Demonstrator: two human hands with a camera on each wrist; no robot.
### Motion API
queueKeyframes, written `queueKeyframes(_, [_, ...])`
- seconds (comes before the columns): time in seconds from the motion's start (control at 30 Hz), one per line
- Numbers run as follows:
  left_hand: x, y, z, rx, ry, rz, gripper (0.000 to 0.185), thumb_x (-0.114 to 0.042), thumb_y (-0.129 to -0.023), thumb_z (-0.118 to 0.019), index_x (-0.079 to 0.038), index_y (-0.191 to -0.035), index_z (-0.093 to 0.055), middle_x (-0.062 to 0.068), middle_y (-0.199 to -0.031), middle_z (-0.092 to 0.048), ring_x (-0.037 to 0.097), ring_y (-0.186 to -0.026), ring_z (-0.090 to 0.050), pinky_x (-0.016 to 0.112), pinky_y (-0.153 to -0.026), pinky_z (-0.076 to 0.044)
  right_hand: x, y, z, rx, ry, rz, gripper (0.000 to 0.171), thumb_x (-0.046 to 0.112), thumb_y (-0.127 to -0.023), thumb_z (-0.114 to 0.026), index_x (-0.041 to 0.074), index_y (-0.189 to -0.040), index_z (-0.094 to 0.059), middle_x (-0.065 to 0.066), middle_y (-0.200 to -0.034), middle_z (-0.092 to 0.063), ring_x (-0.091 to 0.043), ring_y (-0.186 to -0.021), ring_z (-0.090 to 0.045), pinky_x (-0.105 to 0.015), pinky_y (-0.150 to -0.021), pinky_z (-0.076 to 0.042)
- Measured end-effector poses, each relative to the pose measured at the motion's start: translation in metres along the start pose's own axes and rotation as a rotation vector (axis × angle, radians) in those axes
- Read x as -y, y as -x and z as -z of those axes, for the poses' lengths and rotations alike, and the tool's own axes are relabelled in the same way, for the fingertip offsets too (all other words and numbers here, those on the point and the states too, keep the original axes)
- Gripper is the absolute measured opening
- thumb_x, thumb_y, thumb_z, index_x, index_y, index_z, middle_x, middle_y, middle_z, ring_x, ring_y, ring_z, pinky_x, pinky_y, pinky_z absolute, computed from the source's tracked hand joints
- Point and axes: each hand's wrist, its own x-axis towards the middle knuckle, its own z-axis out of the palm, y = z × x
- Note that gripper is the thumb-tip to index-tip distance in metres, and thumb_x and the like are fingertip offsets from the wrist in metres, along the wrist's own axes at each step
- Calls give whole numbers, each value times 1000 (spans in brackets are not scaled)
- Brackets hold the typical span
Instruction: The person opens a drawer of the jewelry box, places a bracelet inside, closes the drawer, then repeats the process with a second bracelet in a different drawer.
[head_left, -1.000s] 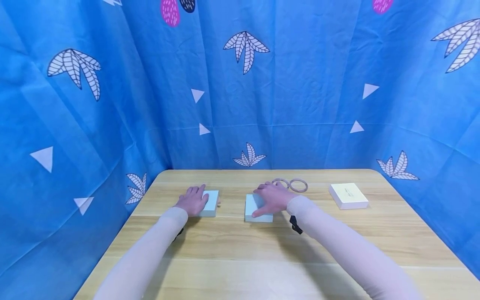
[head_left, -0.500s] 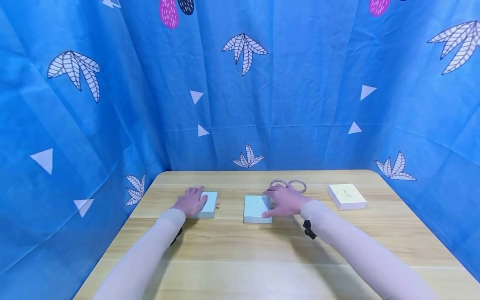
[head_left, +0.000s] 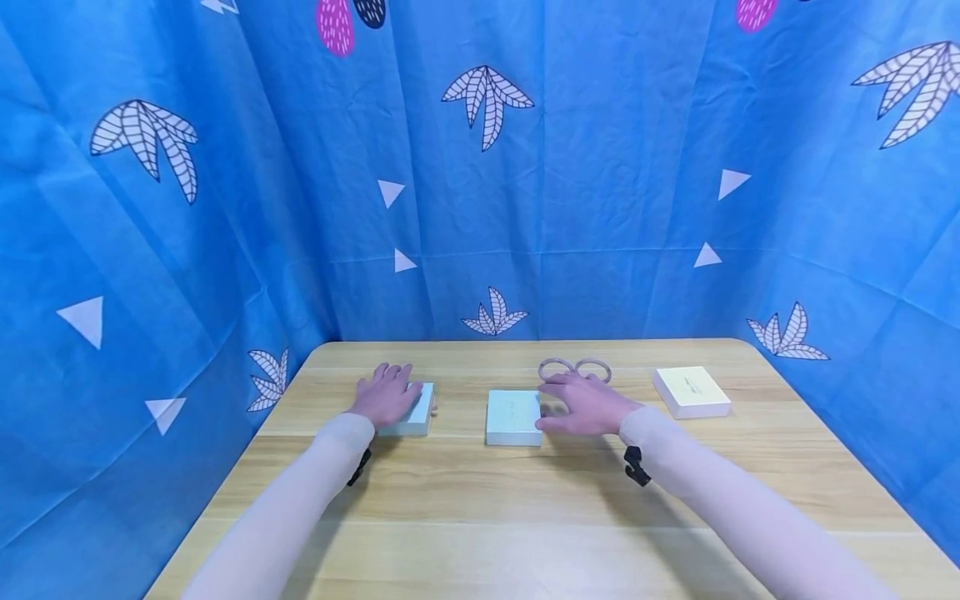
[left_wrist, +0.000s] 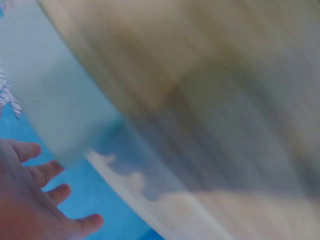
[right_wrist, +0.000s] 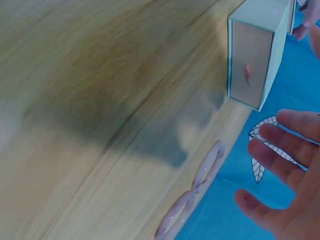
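Observation:
My left hand (head_left: 386, 398) lies with straight fingers over the left part of a pale blue box (head_left: 417, 410) on the wooden table (head_left: 480, 500). The left wrist view is blurred; it shows the same box (left_wrist: 50, 95) above the spread fingers of the left hand (left_wrist: 30, 200). A second pale blue box (head_left: 513, 416) sits at the table's middle. My right hand (head_left: 587, 403) is just right of it, fingers spread and holding nothing, its thumb near the box's right side. In the right wrist view the right hand (right_wrist: 285, 175) hovers beside this box (right_wrist: 250, 60).
Two linked beige rings (head_left: 575, 367) lie just beyond my right hand, also seen as rings (right_wrist: 205, 167) near the table's far edge. A cream box (head_left: 691, 390) sits at the right. Blue patterned cloth (head_left: 480, 208) walls in the table on three sides.
My right hand has slid to the right off the top of the middle box and now lies beside it. The left hand has stayed on the left box, shifting slightly.

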Motion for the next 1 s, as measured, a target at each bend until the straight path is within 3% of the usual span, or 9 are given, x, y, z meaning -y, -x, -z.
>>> queueKeyframes(0.13, [-19, 1, 4, -27, -18, -30, 71, -54, -104, -30, -7, -157, -33, 20, -159, -35, 43, -150, -20, 73, -114, -18, -4, 4, -2, 11, -33, -21, 77, 67, -89, -60, 15, -145, -55, -14, -152, -49, -35, -142, -44, -70, -110, -32])
queueKeyframes(0.33, [-49, 5, 3, -14, 13, -73, 72, -56, -104, -29, -9, -159, -30, 17, -162, -31, 42, -153, -17, 69, -117, -18, -8, 11, -4, 21, -36, -53, 78, 69, -89, -59, 17, -147, -53, -12, -154, -47, -36, -144, -41, -70, -111, -29])
queueKeyframes(0.63, [-92, 8, -6, 6, 2, -159, 73, -57, -104, -26, -11, -160, -28, 15, -164, -29, 40, -154, -16, 66, -118, -19, -12, 13, -8, -8, -11, -12, 71, 63, -92, -60, 13, -142, -58, -15, -151, -50, -42, -142, -42, -70, -109, -33])
queueKeyframes(1.0, [-127, 7, -23, 52, -12, -154, 74, -58, -104, -27, -11, -160, -25, 13, -166, -24, 36, -155, -15, 63, -119, -20, -13, 14, -11, 19, -9, -26, 65, 58, -95, -58, 14, -143, -57, -15, -153, -48, -41, -143, -41, -67, -114, -28])
